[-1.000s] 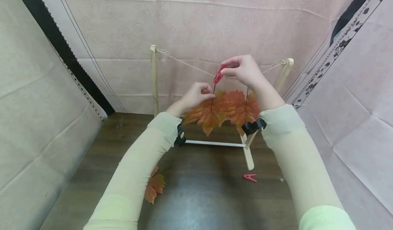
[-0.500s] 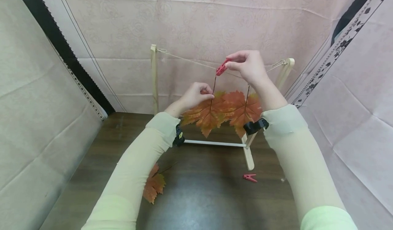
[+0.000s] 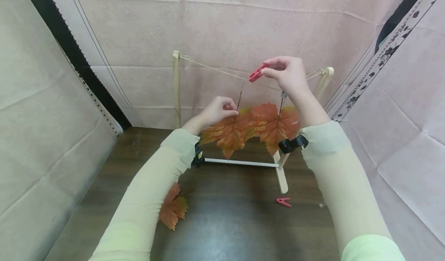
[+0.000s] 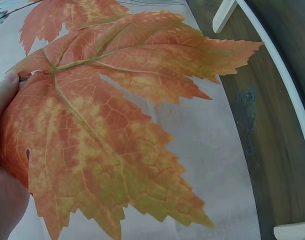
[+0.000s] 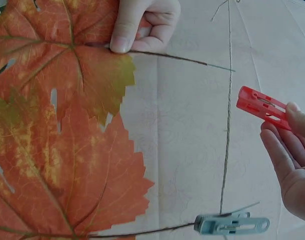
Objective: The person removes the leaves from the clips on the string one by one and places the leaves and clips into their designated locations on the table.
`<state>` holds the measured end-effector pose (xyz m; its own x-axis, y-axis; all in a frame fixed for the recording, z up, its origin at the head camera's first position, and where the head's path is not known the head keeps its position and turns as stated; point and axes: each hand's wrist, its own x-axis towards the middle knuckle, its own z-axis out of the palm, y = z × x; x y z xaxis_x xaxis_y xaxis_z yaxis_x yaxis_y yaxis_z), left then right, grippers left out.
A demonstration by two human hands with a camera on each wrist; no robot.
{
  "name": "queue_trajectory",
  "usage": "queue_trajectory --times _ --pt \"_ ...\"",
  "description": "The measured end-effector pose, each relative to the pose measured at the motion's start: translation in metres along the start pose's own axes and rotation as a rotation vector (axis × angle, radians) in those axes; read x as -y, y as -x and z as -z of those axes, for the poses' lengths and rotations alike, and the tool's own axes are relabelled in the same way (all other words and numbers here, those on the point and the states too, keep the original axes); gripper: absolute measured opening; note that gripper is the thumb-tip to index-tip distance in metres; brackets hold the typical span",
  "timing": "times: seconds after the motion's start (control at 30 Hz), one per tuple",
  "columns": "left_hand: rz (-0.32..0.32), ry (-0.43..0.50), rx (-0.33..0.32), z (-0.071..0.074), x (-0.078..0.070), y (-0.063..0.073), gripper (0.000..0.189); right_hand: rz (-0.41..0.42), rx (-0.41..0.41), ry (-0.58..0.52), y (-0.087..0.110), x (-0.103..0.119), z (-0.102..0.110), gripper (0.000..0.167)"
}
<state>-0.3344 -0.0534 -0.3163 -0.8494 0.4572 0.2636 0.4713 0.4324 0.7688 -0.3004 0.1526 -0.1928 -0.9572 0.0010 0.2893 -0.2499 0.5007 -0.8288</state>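
Head view: a person in pale sleeves (image 3: 139,203) is working with both hands at a wooden stand (image 3: 177,94) on a dark brown tabletop (image 3: 215,222). The left hand (image 3: 216,111) is pinching the stem of an orange maple leaf (image 3: 230,132), which is spreading below a string (image 3: 212,68). The right hand (image 3: 291,73), higher and to the right, is gripping a red clothespin (image 3: 256,74) just beside the string. A second maple leaf (image 3: 276,123) is hanging on the right, overlapping the first. Nearer, a loose leaf (image 3: 174,208) is lying on the left, partly hidden by a sleeve, and another red clothespin (image 3: 283,202) is resting on the right, near the stand's foot.

Left wrist view: the orange maple leaf is filling most of the space, its toothed lobes reaching rightward, while the thumb is pressing near its stem.

Right wrist view: the held leaf's stem tip is meeting the string; the gripped clothespin is sitting apart from it. A pale blue clothespin (image 5: 230,225) is holding the second maple leaf's stem on the string.
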Motion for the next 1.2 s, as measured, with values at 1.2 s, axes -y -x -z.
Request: queue_trajectory --times 1.2 --pt "0.108 -0.019 0.301 0.042 0.057 0.073 0.011 -0.010 0.286 -0.109 0.072 -0.104 0.034 0.034"
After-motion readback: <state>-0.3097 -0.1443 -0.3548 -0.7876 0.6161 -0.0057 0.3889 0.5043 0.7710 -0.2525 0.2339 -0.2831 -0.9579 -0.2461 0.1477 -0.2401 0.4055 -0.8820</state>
